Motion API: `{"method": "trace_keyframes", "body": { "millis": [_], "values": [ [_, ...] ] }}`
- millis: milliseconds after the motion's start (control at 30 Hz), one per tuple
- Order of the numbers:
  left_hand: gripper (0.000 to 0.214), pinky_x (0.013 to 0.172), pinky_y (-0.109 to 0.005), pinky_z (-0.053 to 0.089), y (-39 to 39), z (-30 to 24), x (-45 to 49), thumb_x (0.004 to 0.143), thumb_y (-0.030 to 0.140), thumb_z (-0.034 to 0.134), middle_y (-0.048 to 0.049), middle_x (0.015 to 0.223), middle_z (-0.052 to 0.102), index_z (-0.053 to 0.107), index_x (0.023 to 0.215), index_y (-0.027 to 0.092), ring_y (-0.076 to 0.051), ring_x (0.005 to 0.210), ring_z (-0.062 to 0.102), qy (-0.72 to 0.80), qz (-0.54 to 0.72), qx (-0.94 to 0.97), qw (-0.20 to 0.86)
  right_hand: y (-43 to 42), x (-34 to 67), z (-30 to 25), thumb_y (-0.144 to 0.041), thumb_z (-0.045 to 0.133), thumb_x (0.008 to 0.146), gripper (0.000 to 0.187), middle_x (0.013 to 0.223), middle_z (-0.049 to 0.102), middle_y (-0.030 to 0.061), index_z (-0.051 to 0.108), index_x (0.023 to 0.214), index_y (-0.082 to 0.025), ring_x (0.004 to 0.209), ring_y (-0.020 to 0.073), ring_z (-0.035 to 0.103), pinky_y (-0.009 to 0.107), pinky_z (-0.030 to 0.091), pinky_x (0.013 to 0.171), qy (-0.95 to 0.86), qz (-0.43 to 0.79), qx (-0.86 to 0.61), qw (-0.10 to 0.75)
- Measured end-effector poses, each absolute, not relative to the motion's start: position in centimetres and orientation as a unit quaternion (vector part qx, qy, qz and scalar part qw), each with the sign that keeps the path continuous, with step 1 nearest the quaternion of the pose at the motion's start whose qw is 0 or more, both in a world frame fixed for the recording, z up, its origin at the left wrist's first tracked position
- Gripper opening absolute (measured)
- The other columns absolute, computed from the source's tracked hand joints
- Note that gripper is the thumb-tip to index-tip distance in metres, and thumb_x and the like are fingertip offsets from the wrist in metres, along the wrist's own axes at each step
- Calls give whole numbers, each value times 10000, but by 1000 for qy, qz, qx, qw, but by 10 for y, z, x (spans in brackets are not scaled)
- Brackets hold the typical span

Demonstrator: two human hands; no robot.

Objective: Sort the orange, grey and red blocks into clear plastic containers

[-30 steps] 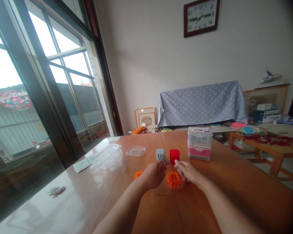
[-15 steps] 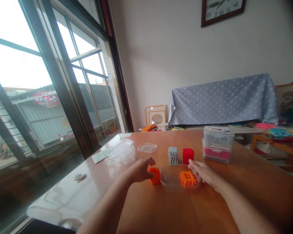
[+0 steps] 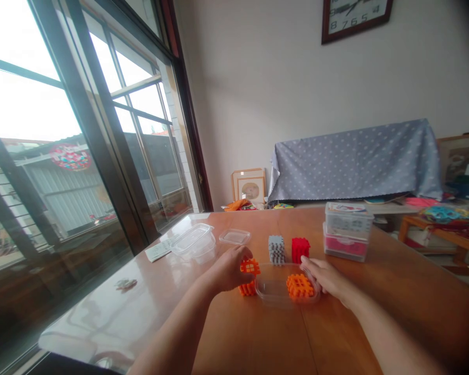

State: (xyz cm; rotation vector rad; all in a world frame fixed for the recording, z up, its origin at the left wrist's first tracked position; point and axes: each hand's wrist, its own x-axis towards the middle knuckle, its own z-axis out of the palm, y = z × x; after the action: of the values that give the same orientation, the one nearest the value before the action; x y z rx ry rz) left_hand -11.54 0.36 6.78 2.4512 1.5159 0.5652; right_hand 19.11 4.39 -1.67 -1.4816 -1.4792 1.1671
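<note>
My left hand (image 3: pixel 234 270) is closed on an orange lattice block (image 3: pixel 250 267), pinched between thumb and fingers. Below it on the table, more orange lattice blocks (image 3: pixel 247 288) stand in a stack, partly covered by the held one. My right hand (image 3: pixel 321 275) grips the right rim of a clear plastic container (image 3: pixel 271 299). Inside that container, at its right end, lie orange lattice blocks (image 3: pixel 300 286). Behind the container stand a grey stack of lattice blocks (image 3: pixel 276 250) and a red stack of lattice blocks (image 3: pixel 300 250).
Clear containers (image 3: pixel 193 242) and a clear lid (image 3: pixel 235 237) rest at the back left, beside a folded paper (image 3: pixel 158 252). A small object (image 3: pixel 125 284) lies on the left. Stacked lidded boxes (image 3: pixel 347 232) stand at the back right of the table (image 3: pixel 258 338).
My left hand has closed on an orange lattice block and raised it slightly from the stack. My right hand stays on the container's rim.
</note>
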Motion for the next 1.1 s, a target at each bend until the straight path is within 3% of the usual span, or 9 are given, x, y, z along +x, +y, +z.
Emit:
{"method": "trace_keyframes", "body": {
  "millis": [267, 633, 867, 1100],
  "values": [
    [423, 829, -331, 516, 15, 50, -55, 682, 335, 789, -61, 1078, 696, 639, 1061, 220, -258, 973, 648, 465, 140, 870, 84, 45, 196, -19, -753, 508, 866, 644, 579, 530, -24, 669, 987, -142, 514, 136, 482, 240, 317, 470, -593, 465, -548, 363],
    [425, 825, -341, 521, 22, 42, -48, 682, 387, 812, -46, 1094, 726, 680, 1062, 246, -272, 984, 668, 505, 67, 856, 85, 44, 195, -16, -733, 549, 859, 593, 555, 525, -36, 662, 961, -160, 492, 130, 473, 230, 325, 464, -586, 483, -540, 363],
    [263, 801, -301, 537, 21, 49, -71, 796, 218, 645, -43, 1115, 726, 676, 1057, 235, -224, 964, 674, 545, 139, 820, 101, 45, 195, -17, -725, 519, 881, 602, 551, 507, -43, 660, 983, -149, 490, 128, 476, 228, 312, 450, -591, 473, -546, 358],
    [372, 857, -325, 545, 20, 52, -124, 762, 189, 658, -76, 1185, 693, 646, 1133, 214, -237, 1043, 661, 567, 139, 803, 119, 44, 195, -16, -690, 527, 898, 582, 554, 479, -46, 662, 998, -133, 490, 132, 469, 235, 301, 441, -587, 478, -544, 362]
  ]
}}
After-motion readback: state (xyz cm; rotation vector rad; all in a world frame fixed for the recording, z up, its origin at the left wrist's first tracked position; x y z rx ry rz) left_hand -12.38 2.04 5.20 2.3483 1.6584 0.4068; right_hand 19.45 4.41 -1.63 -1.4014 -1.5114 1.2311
